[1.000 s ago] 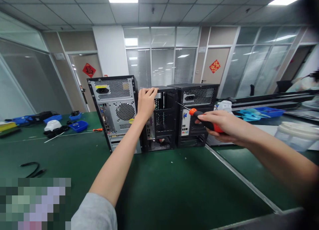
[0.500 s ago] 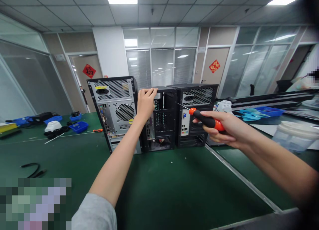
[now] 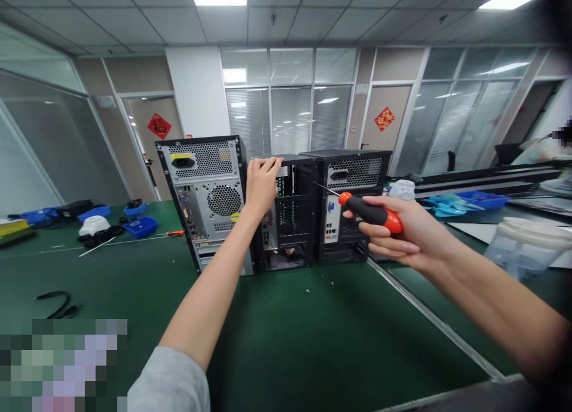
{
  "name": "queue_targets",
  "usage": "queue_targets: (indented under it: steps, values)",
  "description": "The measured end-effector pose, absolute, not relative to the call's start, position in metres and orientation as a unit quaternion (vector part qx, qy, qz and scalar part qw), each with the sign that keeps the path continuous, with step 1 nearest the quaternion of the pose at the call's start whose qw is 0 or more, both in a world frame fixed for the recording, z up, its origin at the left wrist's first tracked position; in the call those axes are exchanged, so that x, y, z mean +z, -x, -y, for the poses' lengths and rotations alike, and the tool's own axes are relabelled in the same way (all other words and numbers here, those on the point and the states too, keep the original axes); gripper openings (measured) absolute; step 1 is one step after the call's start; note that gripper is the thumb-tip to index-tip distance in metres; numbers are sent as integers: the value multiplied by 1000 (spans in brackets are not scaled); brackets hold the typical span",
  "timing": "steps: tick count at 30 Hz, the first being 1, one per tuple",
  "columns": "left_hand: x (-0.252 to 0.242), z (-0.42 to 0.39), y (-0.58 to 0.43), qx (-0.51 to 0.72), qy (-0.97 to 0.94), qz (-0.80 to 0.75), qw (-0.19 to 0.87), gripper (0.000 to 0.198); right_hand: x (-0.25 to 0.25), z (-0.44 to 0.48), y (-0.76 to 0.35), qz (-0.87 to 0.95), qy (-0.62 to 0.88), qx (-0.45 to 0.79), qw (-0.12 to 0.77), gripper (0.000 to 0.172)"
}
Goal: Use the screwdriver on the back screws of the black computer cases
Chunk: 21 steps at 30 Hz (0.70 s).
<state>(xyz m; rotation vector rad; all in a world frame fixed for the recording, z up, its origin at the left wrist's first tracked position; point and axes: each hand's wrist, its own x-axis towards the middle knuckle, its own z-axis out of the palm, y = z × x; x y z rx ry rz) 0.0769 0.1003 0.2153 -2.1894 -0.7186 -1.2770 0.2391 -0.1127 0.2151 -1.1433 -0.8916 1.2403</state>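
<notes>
With the middle case [image 3: 294, 245] as the clock's centre, it stands upright on the green worktop [image 3: 286, 340]; through its openings show a green board and, low down, small parts too tiny to name. The left case [image 3: 203, 162] stands at 9 o'clock, the right case [image 3: 357, 165] at 3. Farther out at 3 o'clock, a blue tray [image 3: 497, 203] carries light-blue pieces [image 3: 451, 202]; nearer the viewer, a clear tub [image 3: 513, 239] has a pale lid, its contents too blurred to tell. Well apart at 9 o'clock lies a small blue bin [image 3: 140, 227].

2 loose bits lie near 5 and 6 o'clock. The left hand [image 3: 263, 177] bends over the middle case's top edge, its grip unclear, its forearm blocking the lower left. The right hand [image 3: 402, 221] holds a screwdriver [image 3: 370, 212], tip at 1 o'clock by the middle case's right edge, contact uncertain; both cover part of the right case.
</notes>
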Motion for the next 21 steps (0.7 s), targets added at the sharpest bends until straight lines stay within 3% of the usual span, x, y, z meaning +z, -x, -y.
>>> queue_targets:
  steps: [21]
  values:
    - [215,-102,-77,-478,807,261,228,47,216,113,-208,311,404,565,648,34]
